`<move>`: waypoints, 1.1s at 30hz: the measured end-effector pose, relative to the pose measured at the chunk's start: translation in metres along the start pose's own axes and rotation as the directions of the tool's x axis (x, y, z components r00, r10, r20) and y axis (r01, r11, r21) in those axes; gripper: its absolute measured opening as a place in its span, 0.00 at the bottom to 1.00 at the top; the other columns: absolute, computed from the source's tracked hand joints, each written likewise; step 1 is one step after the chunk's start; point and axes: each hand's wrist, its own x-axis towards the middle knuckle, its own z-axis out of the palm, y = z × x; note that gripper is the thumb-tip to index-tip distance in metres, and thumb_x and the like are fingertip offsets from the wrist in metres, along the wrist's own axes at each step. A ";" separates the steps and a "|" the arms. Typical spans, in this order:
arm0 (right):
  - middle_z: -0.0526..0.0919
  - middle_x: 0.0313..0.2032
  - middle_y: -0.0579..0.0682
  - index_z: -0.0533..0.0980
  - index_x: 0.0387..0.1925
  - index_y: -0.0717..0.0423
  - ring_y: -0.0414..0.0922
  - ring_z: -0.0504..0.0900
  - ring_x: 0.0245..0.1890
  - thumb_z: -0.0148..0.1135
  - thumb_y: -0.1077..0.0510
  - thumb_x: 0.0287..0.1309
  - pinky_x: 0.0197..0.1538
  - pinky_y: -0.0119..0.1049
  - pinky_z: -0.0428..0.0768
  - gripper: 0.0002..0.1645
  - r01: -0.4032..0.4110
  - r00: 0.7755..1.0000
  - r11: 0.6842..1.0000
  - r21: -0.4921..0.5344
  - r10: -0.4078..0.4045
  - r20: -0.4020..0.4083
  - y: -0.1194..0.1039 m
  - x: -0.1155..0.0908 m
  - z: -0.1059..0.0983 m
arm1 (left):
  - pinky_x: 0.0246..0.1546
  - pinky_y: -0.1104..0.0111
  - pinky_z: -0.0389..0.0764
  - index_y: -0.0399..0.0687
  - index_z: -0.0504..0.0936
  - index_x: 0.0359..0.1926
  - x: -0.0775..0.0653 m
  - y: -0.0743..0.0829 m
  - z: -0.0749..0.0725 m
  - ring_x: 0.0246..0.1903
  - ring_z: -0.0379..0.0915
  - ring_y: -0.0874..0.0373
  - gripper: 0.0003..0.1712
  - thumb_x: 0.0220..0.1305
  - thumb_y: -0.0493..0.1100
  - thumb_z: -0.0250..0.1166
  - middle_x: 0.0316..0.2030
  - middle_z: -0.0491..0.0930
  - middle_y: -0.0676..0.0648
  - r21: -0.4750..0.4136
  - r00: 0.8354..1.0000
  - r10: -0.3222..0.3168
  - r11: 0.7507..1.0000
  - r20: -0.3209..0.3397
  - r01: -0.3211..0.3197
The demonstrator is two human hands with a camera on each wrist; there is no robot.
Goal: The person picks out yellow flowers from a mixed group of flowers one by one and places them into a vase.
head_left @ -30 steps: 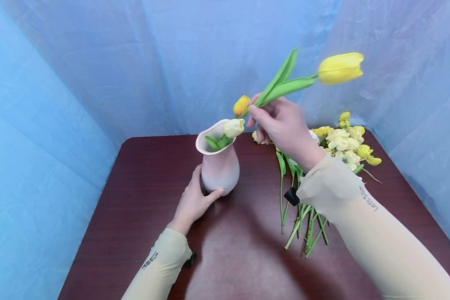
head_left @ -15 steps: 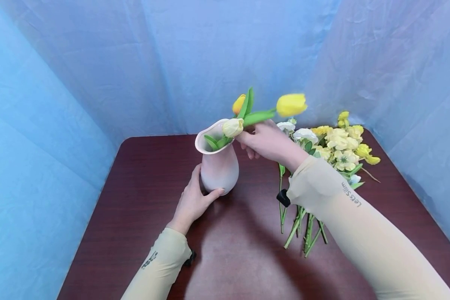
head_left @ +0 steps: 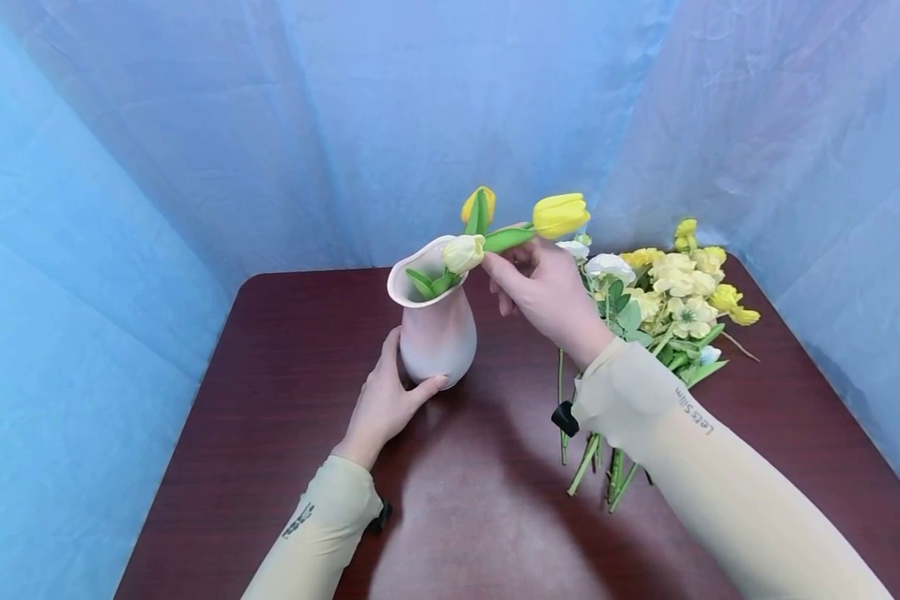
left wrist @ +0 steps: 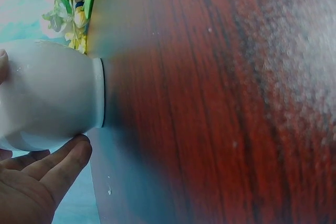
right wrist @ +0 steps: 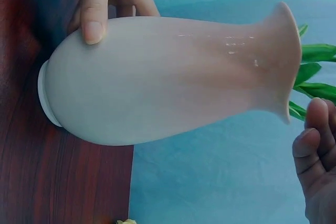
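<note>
A pale pinkish-white vase (head_left: pixel 438 342) with a flared, wavy rim stands upright on the table. My left hand (head_left: pixel 385 404) grips its lower body, thumb in front and fingers round the left side. A cream tulip (head_left: pixel 463 253) and an orange-yellow tulip (head_left: pixel 486 197) rise from the vase's mouth. A bright yellow tulip (head_left: pixel 560 215) leans out over the right rim, and my right hand (head_left: pixel 551 287) pinches it low by its leaves. Its lower stem is hidden. In the right wrist view, my right fingertips (right wrist: pixel 316 114) are just beyond the rim, close to green leaves (right wrist: pixel 315 72).
Several loose flowers (head_left: pixel 675 287), white, cream and yellow, lie at the table's right, partly under my right forearm. Their green stems (head_left: pixel 588 462) point toward me. Blue curtains (head_left: pixel 450 108) hang behind and beside the dark red-brown table (head_left: pixel 292 358).
My right hand has brought the yellow tulip down and left to the vase's mouth, its bloom dropping beside the other two. The left hand has stayed in place on the vase.
</note>
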 end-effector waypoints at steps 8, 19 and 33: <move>0.78 0.17 0.53 0.79 0.29 0.55 0.54 0.77 0.15 0.60 0.47 0.66 0.19 0.38 0.75 0.17 0.020 0.998 0.997 -0.081 -0.015 0.060 0.000 0.008 0.011 | 0.52 0.48 0.73 0.74 0.46 0.72 0.001 0.000 -0.001 0.57 0.68 0.54 0.56 0.48 0.73 0.67 0.62 0.68 0.50 -0.018 1.000 -0.008 1.000 -0.003 0.008; 0.79 0.24 0.55 0.76 0.44 0.43 0.48 0.77 0.16 0.58 0.48 0.66 0.22 0.42 0.75 0.08 -0.109 0.992 0.985 -0.135 0.117 0.048 0.026 -0.006 0.001 | 0.53 0.47 0.73 0.72 0.44 0.73 0.001 0.001 -0.002 0.58 0.67 0.52 0.57 0.48 0.74 0.66 0.64 0.66 0.49 -0.010 1.000 -0.014 1.000 0.001 0.014; 0.81 0.17 0.56 0.75 0.39 0.63 0.51 0.79 0.11 0.50 0.55 0.69 0.15 0.40 0.77 0.14 -0.363 0.903 0.765 -0.532 0.429 0.001 0.110 -0.029 -0.037 | 0.54 0.47 0.72 0.73 0.43 0.73 0.001 0.000 0.000 0.59 0.66 0.52 0.58 0.48 0.76 0.64 0.65 0.65 0.50 -0.003 0.999 -0.033 0.999 0.010 0.033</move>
